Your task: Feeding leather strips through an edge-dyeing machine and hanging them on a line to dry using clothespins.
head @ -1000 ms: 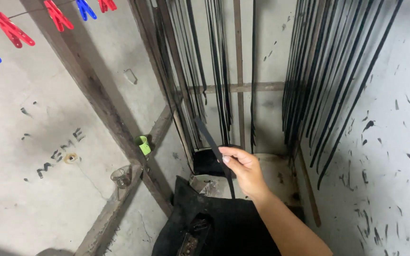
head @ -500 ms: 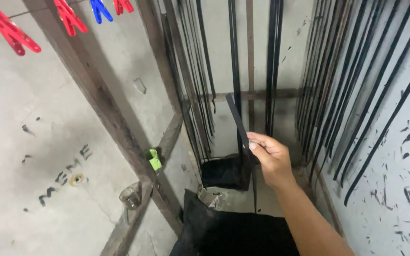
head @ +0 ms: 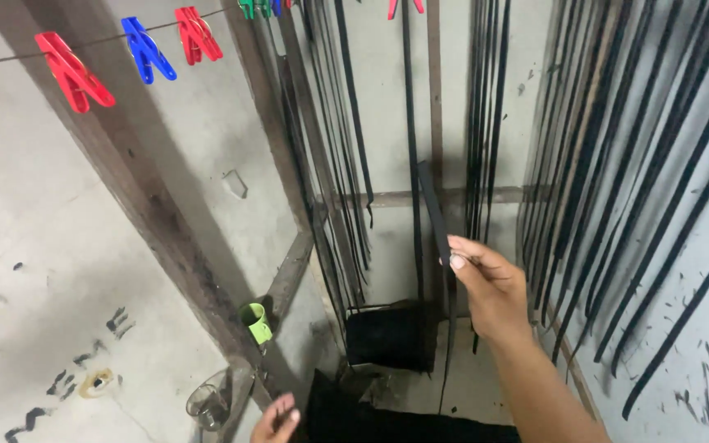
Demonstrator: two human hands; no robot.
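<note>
Right hand point(head: 494, 287) higher now, black strip point(head: 435, 215) pinched upright.

Bucket point(head: 387, 336) below hanging strips point(head: 478, 123)

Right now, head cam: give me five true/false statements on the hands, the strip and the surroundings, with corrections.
1. The right hand pinches a black strip between thumb and fingers. True.
2. The left hand grips the green cup. False: it sits low at the frame edge by the black cloth, apart from the cup.
3. Red and blue clothespins hang on a line at upper left. True.
4. The hanging strips along the wall are white. False: they are black.
5. The black container stands on the floor below the held strip. True.
</note>
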